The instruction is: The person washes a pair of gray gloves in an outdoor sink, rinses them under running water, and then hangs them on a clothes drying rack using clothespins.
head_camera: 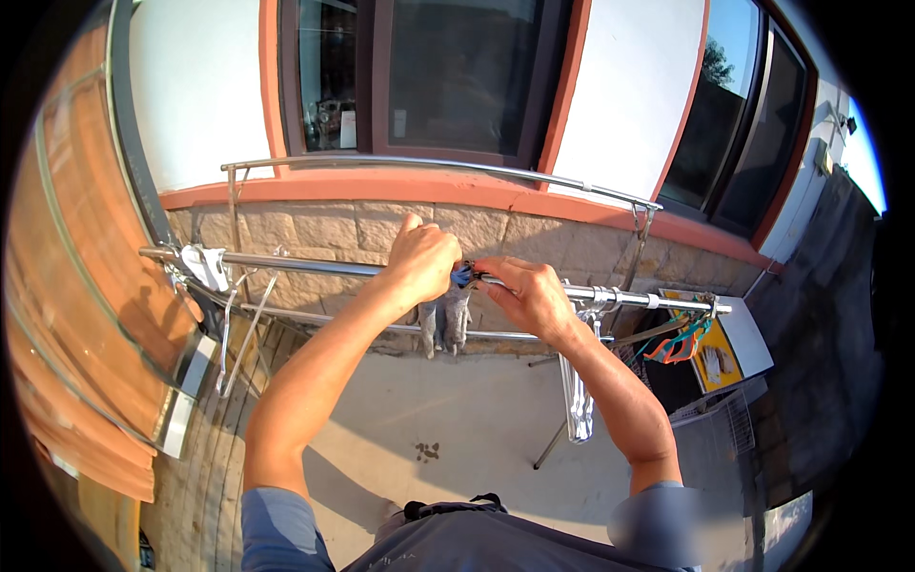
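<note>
Ahead of me a steel drying rail (314, 264) crosses the view. A wet-looking grey cloth item (447, 322), with tapering ends, hangs beneath it; its exact kind is unclear. Its gathered blue top (462, 275) lies between my hands at rail height, beside a small dark piece. My left hand (425, 257) is curled at the rail, closed on the left side of that gathered top. From the right, the thumb and fingers of my right hand (529, 293) pinch at the same spot. My fingers partly hide what they grip.
White hangers (579, 393) hang right of my right arm. More hangers (239, 343) and a white clip (206, 266) are at the rail's left. Teal and orange straps (679, 343) dangle at its right end. Gloves (715, 363) lie on a yellow-and-white board. Wet spots (427, 451) mark the concrete.
</note>
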`<move>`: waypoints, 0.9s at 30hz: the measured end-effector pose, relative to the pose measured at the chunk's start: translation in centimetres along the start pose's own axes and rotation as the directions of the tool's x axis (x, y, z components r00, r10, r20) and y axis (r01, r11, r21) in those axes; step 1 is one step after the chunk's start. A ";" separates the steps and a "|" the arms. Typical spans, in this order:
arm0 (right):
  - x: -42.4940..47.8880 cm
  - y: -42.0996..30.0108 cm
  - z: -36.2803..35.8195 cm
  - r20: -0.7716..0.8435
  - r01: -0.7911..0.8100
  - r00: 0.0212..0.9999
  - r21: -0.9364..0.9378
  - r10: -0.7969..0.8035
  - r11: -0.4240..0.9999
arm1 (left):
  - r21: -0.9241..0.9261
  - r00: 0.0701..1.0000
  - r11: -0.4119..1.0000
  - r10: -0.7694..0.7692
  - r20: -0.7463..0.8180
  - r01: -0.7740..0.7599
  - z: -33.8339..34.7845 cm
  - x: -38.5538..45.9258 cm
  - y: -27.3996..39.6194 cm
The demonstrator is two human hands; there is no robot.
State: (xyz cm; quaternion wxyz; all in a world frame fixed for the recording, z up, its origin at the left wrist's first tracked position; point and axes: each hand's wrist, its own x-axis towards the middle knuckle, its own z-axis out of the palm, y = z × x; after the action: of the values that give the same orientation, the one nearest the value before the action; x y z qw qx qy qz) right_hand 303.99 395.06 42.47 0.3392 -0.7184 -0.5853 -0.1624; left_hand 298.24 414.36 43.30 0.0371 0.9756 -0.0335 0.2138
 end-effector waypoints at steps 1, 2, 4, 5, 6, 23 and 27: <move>0.3 0.2 -0.1 0.020 -0.010 1.000 -0.002 0.010 1.000 | 0.004 1.000 1.000 0.017 -0.001 -0.017 0.0 0.0 -0.1; 0.5 0.3 -0.1 -0.001 0.034 0.999 -0.027 -0.034 0.999 | 0.008 0.999 0.999 0.035 -0.001 -0.035 0.1 0.0 -0.2; 1.2 0.4 -0.3 0.059 0.027 0.998 -0.044 -0.025 0.999 | 0.024 0.999 0.999 0.040 0.015 -0.040 -0.1 -0.2 -0.2; 1.6 0.4 -0.4 0.089 0.024 0.996 -0.053 -0.019 0.998 | 0.036 0.999 0.999 0.030 0.028 -0.031 -0.4 -0.2 -0.1; 2.1 0.3 -0.6 0.138 -0.042 0.989 -0.058 0.050 0.997 | 0.048 0.999 0.999 0.020 0.043 -0.022 -0.6 -0.3 -0.1; 0.8 -0.6 0.2 0.239 -0.220 0.951 0.073 0.197 0.973 | -0.162 0.937 0.971 0.115 -0.329 -0.176 -1.8 -5.1 -0.6; -1.6 -0.4 -0.2 0.100 -0.321 0.944 0.070 0.313 0.945 | -0.347 0.835 0.927 -0.073 -0.546 -0.145 -1.9 -9.7 -1.8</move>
State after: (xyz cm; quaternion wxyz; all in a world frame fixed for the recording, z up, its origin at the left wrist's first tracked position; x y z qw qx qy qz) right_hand 303.25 393.79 41.78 0.3652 -0.7945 -0.4827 -0.0492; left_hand 288.81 416.77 40.90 0.2261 0.8468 -0.0803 0.4747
